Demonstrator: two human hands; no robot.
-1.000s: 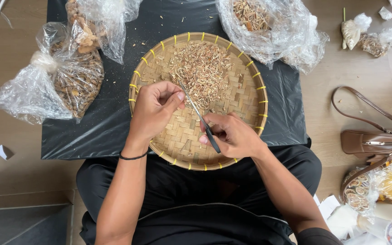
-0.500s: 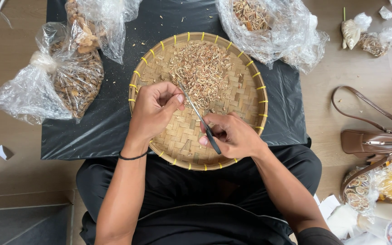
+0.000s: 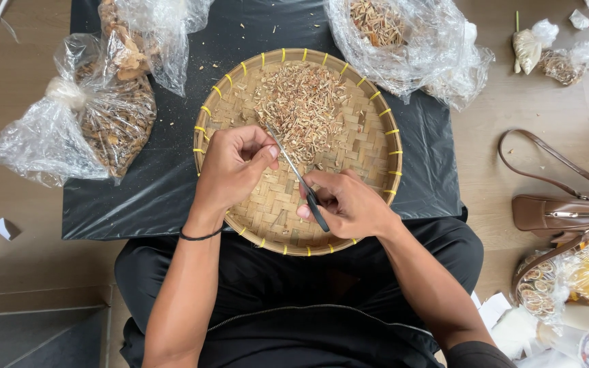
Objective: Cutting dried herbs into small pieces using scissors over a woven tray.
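Left hand (image 3: pixel 234 163) fingers curled in, thumb and forefinger pinching something small at the blade tip; the piece itself is too small to make out. Right hand (image 3: pixel 349 204) closed around the black handles of a pair of scissors (image 3: pixel 300 178), thin metal blades angled up-left toward the left fingertips. Both hands hover over the lower half of a round woven bamboo tray (image 3: pixel 376 136) with yellow ties on the rim. Pile of chopped tan shavings (image 3: pixel 301 109) sits in the tray's upper half, just above the hands. Thin black band (image 3: pixel 199 236) on the left wrist. Tray rests on a black plastic sheet (image 3: pixel 138 204), near edge over the person's lap, dark clothing. Clear plastic bags of dried plant bits around the tray: tied bag (image 3: pixel 97 123) at left, open bag (image 3: pixel 390 34) at upper right. Brown leather handbag (image 3: pixel 567 211) on the floor at right, well apart from the tray.
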